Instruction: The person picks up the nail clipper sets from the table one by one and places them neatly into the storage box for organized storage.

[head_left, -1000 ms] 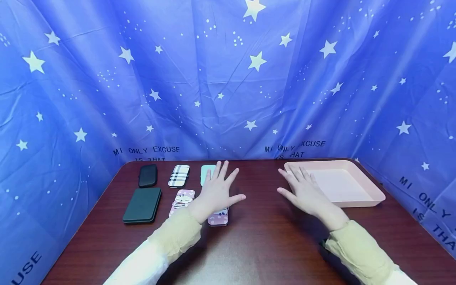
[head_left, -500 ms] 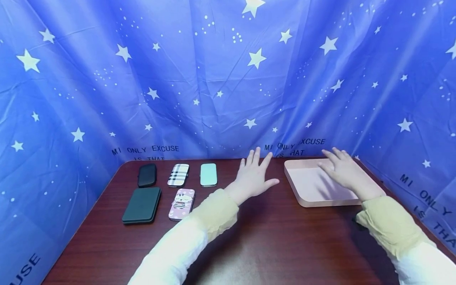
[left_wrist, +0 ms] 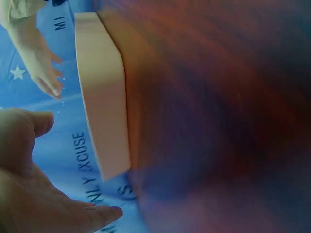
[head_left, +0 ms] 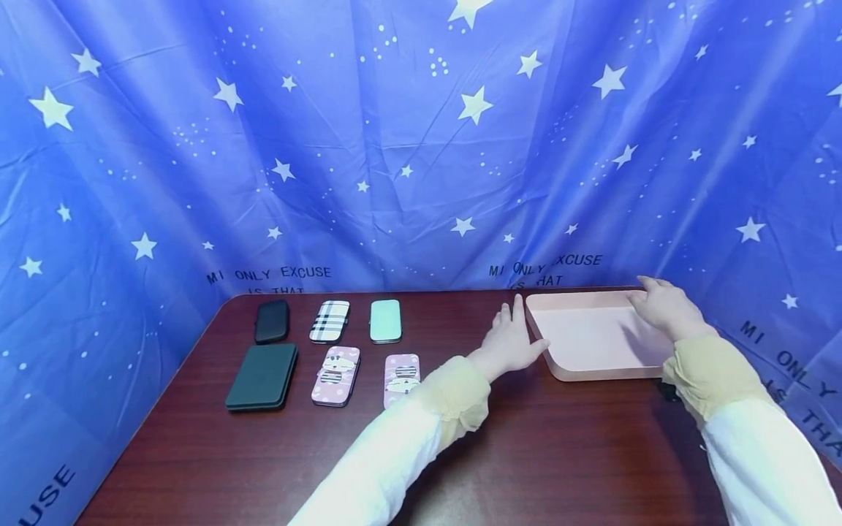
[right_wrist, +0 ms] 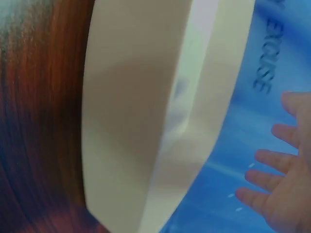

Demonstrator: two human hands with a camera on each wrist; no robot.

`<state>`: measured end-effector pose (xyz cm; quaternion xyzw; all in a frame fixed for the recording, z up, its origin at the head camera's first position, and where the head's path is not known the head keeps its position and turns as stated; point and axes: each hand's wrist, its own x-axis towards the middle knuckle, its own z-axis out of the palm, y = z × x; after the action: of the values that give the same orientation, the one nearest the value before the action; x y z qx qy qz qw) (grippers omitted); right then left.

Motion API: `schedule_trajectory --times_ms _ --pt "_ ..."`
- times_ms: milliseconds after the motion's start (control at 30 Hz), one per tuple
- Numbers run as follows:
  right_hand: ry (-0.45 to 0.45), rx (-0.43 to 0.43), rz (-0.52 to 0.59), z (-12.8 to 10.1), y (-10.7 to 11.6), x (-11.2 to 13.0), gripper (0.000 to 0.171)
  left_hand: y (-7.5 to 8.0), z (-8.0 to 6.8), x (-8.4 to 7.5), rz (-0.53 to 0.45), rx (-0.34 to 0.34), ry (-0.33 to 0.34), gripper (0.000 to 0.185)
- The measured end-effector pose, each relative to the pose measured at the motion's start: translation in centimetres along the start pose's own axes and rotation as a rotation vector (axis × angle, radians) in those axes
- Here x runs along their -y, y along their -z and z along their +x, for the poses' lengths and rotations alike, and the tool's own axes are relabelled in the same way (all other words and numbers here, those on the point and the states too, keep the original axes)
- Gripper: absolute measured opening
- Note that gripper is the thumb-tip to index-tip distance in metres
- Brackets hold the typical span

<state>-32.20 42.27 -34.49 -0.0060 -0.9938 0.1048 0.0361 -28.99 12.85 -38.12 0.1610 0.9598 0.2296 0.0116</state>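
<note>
Both my hands sit at the pink tray (head_left: pixel 595 334), mid-right of frame: left hand (head_left: pixel 511 343) flat & relaxed by its near-left corner, right hand (head_left: pixel 664 307) fingers loose at far-right rim, gripping nothing afaict.

1. Left hand (head_left: pixel 509 343): reaching forward and to the right, fingers straight and together, palm down, holding nothing.
2. Right hand (head_left: pixel 664 307): extended toward the far right corner of the table, fingers relaxed and slightly bent, gripping nothing.
3. Both forearms: angled forward, in white sleeves with pale yellow cuffs at the wrists.
</note>
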Motion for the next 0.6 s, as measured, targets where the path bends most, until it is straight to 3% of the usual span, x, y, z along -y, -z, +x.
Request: schedule_trajectory --times_ms 133,300,400,500,600 --pt "-0.069 0.038 0.004 0.4 -0.3 -1.7 0.075 -1.1 0.4 -0.8 -0.236 0.054 0.1 0.094" --pt "-0.201 0.04 0.01 0.7 -1.0 -2.1 0.067 -1.9 0.7 -1.6 -0.415 0.09 0.209 0.091" --pt "-0.313 0.049 0.042 0.8 -1.9 -1.7 0.063 -2.5 0.9 -2.0 -0.487 0.067 0.259 0.085" --pt "-0.322 0.08 0.013 0.6 -2.7 -1.6 0.055 -3.1 0.9 -2.1 -0.564 0.012 0.273 0.08" --pt "-0.327 0.082 -0.009 0.4 -3.1 -1.7 0.045 -3.7 1.0 -2.0 -0.6 -0.037 0.24 0.076"
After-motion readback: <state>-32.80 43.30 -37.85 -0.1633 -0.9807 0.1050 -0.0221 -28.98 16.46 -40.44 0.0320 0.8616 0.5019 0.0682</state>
